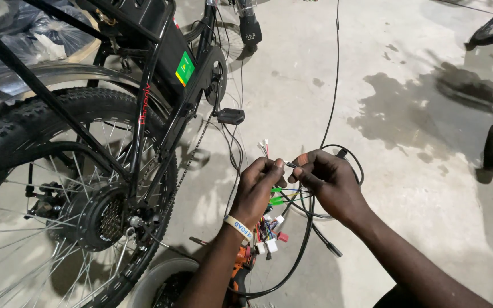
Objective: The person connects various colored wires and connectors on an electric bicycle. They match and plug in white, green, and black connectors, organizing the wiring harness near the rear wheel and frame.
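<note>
Centrally, item one: a bundle of thin insulated wires (274, 201), green, red, blue and black, ending in small white and red plastic connectors (270, 244). It hangs between the two hands, above the concrete floor and just beside the bicycle's rear wheel. Judged light, limp and easily kinked; the plug ends look brittle, so the insulated lengths just behind a connector seem the safest place to take hold.

Item two: left hand (256, 191), fingers curled shut, thumb and forefinger pinching a wire end at the top of the bundle. A pale woven wristband (239, 226) circles the wrist.

Item three: right hand (330, 185), fingertips likewise pinched on a small connector that meets the left hand's; a black cable (309, 228) loops around and under it.

Item four: black cable, round, rubbery, smooth, trailing down in a long curve toward the floor and also rising away toward the top of the view.

Item five: an orange and black tool (238, 272) below the left forearm, partly hidden.

Item six: bicycle frame (149, 85), black painted tube, with a boxy black battery case bearing a green label.

Item seven: rear wheel (58, 188), knobbly black tyre, thin steel spokes, geared hub, chain beside it.

Item eight: floor (417, 188), grey concrete, mottled with dark damp stains.
</note>
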